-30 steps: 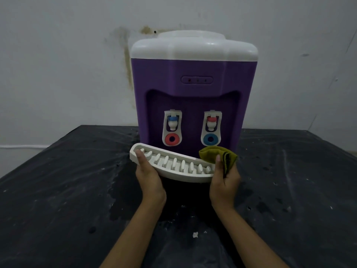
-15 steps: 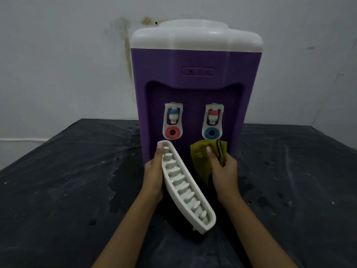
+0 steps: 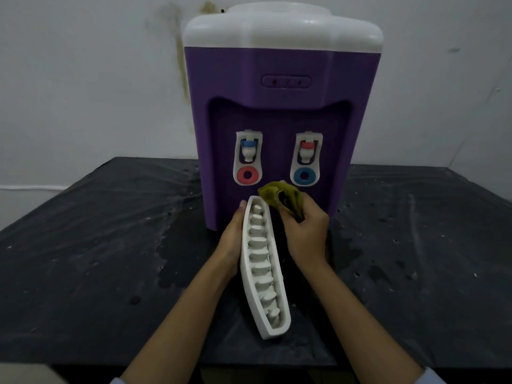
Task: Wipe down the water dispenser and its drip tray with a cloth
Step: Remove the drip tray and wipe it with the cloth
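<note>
Both hands are busy: my left hand [image 3: 231, 242] grips the drip tray [image 3: 263, 270] along its left edge, and my right hand [image 3: 304, 234] is clenched round the bunched yellow-green cloth [image 3: 282, 198]. A second ago the tray lay crosswise before the water dispenser [image 3: 282, 79]. I have since swung it lengthwise, far end by the dispenser's front, near end towards me over the black table [image 3: 110, 245]. The cloth sits just beside that far end, though I cannot quite tell whether it touches the rim. With the ribs facing up, I judge I am set to wipe the tray.
</note>
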